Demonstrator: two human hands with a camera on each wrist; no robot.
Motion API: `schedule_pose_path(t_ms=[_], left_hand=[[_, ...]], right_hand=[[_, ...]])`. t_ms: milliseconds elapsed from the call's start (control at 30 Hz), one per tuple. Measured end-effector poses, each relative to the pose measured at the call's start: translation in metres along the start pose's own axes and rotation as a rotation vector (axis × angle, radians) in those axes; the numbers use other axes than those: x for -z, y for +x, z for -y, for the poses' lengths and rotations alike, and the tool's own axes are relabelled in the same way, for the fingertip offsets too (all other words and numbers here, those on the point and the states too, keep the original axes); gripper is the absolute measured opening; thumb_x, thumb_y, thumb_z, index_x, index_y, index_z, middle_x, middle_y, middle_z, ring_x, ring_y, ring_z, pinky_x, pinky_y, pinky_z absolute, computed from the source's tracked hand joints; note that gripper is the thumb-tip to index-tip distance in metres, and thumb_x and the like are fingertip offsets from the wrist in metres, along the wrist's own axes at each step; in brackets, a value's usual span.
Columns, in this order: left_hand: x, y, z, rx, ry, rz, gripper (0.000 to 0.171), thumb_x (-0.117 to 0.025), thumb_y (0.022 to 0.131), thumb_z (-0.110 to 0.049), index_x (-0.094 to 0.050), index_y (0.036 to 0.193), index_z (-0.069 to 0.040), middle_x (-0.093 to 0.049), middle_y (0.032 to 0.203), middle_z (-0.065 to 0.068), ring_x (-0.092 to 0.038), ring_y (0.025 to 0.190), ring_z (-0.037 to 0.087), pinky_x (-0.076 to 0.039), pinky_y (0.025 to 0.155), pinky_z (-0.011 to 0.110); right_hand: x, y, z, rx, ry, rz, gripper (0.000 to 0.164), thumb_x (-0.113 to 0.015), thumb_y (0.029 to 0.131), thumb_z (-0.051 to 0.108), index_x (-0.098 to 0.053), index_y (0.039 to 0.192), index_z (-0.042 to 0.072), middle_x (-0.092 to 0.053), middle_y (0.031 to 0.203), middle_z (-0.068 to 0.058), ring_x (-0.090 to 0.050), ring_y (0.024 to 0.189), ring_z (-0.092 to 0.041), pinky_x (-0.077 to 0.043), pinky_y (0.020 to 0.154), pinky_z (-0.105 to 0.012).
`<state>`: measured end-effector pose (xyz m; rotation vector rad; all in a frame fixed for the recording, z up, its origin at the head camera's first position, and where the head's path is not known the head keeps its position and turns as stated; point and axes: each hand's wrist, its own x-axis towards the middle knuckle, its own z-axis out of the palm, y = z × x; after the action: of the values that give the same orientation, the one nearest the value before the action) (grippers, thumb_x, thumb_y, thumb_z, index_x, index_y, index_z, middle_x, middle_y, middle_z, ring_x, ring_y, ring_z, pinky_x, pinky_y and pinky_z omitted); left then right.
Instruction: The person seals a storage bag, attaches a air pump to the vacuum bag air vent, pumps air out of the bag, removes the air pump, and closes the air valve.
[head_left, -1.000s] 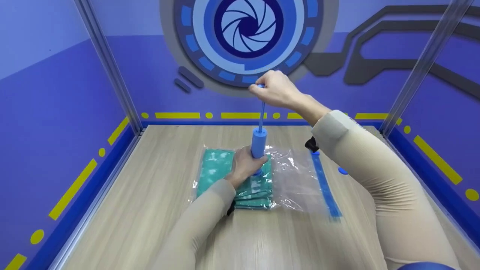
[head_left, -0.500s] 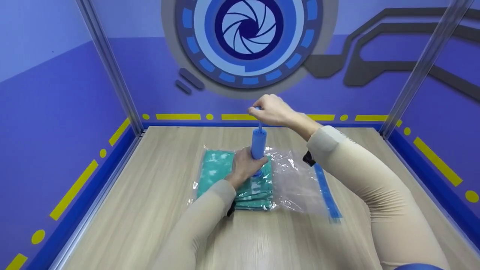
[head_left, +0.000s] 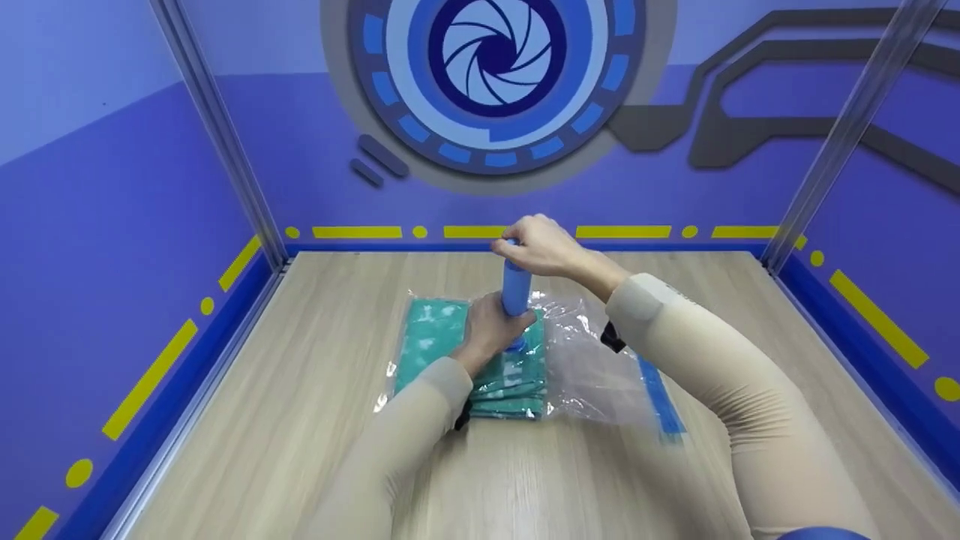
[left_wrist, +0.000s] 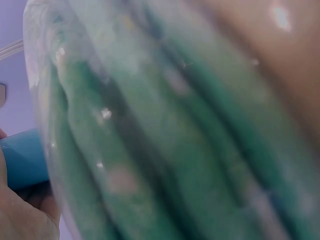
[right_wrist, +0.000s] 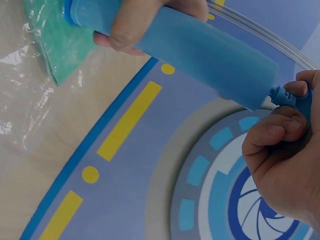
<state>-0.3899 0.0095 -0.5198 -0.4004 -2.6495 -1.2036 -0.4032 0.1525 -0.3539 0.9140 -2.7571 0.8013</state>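
A blue hand pump (head_left: 516,289) stands upright over a clear vacuum storage bag (head_left: 592,367) with folded green cloth (head_left: 431,334) inside. My left hand (head_left: 491,330) wraps round the lower part of the pump barrel, its base at the bag's round blue valve (head_left: 516,345). At the top, my right hand (head_left: 544,244) grips the pump handle (right_wrist: 300,102), which sits close to the barrel's end in the right wrist view. The left wrist view is filled by the green folds (left_wrist: 150,150) under plastic, with a bit of the blue barrel (left_wrist: 25,159) at its left edge.
The bag lies flat on a wooden table (head_left: 315,390), its blue zip edge (head_left: 660,397) toward the right, partly behind my right sleeve. Blue-purple panels with yellow marks (head_left: 356,232) and metal posts (head_left: 217,135) enclose the table's back and sides.
My right hand has come down with the pump handle, and the rod that showed above the barrel has slid in. The left hand and bag stay in place.
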Motion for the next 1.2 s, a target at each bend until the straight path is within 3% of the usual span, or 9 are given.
schedule_pose_path(t_ms=[133, 400, 600, 800, 1000, 1200], left_hand=[[0.0, 0.0, -0.001, 0.03, 0.009, 0.01, 0.026, -0.082, 0.096, -0.037, -0.077, 0.101, -0.012, -0.08, 0.083, 0.001, -0.064, 0.067, 0.011, -0.056, 0.069, 0.032], [0.001, 0.001, 0.0, 0.014, 0.009, -0.009, 0.024, -0.082, 0.096, -0.037, -0.074, 0.093, -0.015, -0.077, 0.079, -0.001, -0.061, 0.066, 0.01, -0.052, 0.067, 0.033], [0.001, 0.002, 0.002, -0.013, 0.025, -0.023, 0.025, -0.082, 0.095, -0.037, -0.074, 0.089, -0.013, -0.075, 0.075, -0.001, -0.057, 0.062, 0.009, -0.047, 0.062, 0.03], [0.001, 0.002, 0.004, -0.04, 0.023, -0.023, 0.026, -0.08, 0.096, -0.037, -0.074, 0.09, -0.011, -0.077, 0.077, 0.002, -0.058, 0.063, 0.008, -0.049, 0.063, 0.029], [0.002, 0.001, 0.004, 0.043, -0.073, 0.017, 0.028, -0.078, 0.094, -0.039, -0.076, 0.099, -0.012, -0.079, 0.082, 0.001, -0.065, 0.067, 0.011, -0.056, 0.067, 0.031], [0.001, -0.001, 0.0, 0.115, -0.101, 0.035, 0.035, -0.081, 0.094, -0.04, -0.079, 0.113, -0.011, -0.083, 0.095, 0.001, -0.074, 0.078, 0.014, -0.067, 0.084, 0.041]], right_hand=[[-0.005, -0.002, -0.003, -0.016, 0.015, -0.014, 0.05, -0.062, 0.109, 0.033, -0.05, 0.062, 0.021, -0.041, 0.056, 0.008, -0.034, 0.05, -0.009, -0.026, 0.053, -0.026], [-0.006, -0.001, -0.002, -0.026, 0.025, -0.027, 0.048, -0.062, 0.107, 0.033, -0.053, 0.062, 0.02, -0.043, 0.056, 0.008, -0.034, 0.05, -0.009, -0.026, 0.051, -0.026], [-0.003, 0.002, 0.001, -0.017, 0.022, -0.036, 0.049, -0.061, 0.106, 0.03, -0.047, 0.06, 0.022, -0.041, 0.054, 0.008, -0.036, 0.048, -0.008, -0.026, 0.051, -0.025], [0.01, 0.008, 0.008, 0.002, 0.028, -0.083, 0.052, -0.063, 0.106, 0.03, -0.04, 0.06, 0.023, -0.031, 0.055, 0.009, -0.026, 0.051, -0.008, -0.023, 0.052, -0.025], [0.036, 0.014, 0.023, -0.018, 0.067, -0.136, 0.054, -0.065, 0.108, 0.031, -0.04, 0.061, 0.022, -0.034, 0.054, 0.009, -0.03, 0.048, -0.008, -0.027, 0.051, -0.024], [0.063, 0.019, 0.039, -0.02, 0.065, -0.221, 0.054, -0.067, 0.106, 0.03, -0.04, 0.06, 0.021, -0.034, 0.054, 0.01, -0.03, 0.048, -0.006, -0.029, 0.051, -0.023]])
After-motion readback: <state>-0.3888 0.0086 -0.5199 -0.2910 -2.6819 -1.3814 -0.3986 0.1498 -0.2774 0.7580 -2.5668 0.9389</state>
